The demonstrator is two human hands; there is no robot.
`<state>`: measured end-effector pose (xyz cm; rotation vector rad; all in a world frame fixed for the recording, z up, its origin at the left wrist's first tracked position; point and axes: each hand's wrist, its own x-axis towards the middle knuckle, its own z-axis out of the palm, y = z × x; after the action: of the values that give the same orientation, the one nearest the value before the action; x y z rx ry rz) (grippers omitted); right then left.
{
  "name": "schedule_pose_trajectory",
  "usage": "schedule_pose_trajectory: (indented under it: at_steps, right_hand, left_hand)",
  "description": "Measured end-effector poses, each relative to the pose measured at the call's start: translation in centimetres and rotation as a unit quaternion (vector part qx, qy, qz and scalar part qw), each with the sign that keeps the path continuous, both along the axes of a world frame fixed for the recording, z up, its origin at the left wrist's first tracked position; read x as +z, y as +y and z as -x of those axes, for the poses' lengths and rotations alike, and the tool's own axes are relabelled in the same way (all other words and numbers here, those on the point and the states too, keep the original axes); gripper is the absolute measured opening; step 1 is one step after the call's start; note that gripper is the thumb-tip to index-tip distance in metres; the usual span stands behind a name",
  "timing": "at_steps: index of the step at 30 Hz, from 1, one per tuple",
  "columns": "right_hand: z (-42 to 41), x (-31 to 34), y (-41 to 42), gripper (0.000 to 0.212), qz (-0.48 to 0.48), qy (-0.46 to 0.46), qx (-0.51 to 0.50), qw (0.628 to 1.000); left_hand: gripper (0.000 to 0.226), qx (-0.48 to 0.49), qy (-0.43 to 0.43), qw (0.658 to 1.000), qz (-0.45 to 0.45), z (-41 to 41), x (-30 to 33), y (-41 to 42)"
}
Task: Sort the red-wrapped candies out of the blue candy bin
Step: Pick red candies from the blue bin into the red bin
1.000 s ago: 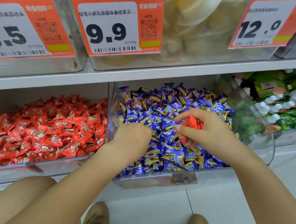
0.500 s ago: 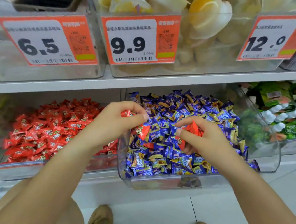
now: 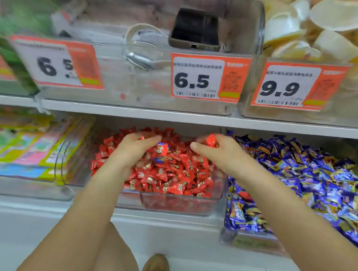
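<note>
Shelf (image 3: 175,118) w/ clear bins: the red candy bin (image 3: 175,205) sits centre, the blue candy bin (image 3: 251,238) just right of it, touching or nearly so. Both hands hover over the red bin, a little apart. Right hand (image 3: 219,152) has fingers curled round a red-wrapped candy (image 3: 211,140), poking out at the far side of the fist; may be more than one in there, can't tell. Left hand (image 3: 133,149) is palm-down over the red pile w/ fingers bent; a red candy w/ a blue patch (image 3: 159,153) sits right by its fingertips, but can't tell if it's gripped or just lying on the heap. Progress, my read: mid-task, at the drop-off step; this handful isn't let go yet. Still left: at least one red piece (image 3: 244,195) shows in the blue bin, near its left wall, so more picking to do. Candies look small, crinkly foil twists, shiny, light; red ones stand out well vs the blue/gold wrappers.
</note>
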<state>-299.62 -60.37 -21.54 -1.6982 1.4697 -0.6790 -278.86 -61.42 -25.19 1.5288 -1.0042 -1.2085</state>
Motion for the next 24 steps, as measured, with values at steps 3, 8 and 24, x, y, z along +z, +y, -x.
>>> schedule_pose_trajectory:
  at_steps: [3,8,24]
  right_hand:
    - [-1.0,0.1,-1.8,0.034,0.002,0.029,-0.005,1.0]
    - [-2.2,-1.1,-1.6,0.023,-0.001,0.073,0.011,0.997]
    - [-7.8,-4.6,-2.9,0.034,0.212,0.416,0.125,0.876]
  left_hand:
    - [0.011,-0.003,0.049,0.998,-0.024,-0.5,-0.1,-0.7]
    - [0.017,0.001,-0.048,0.999,-0.018,-0.4,0.0,-1.0]
    - [0.037,0.035,-0.185,0.981,0.041,-2.6,-0.5,-1.0]
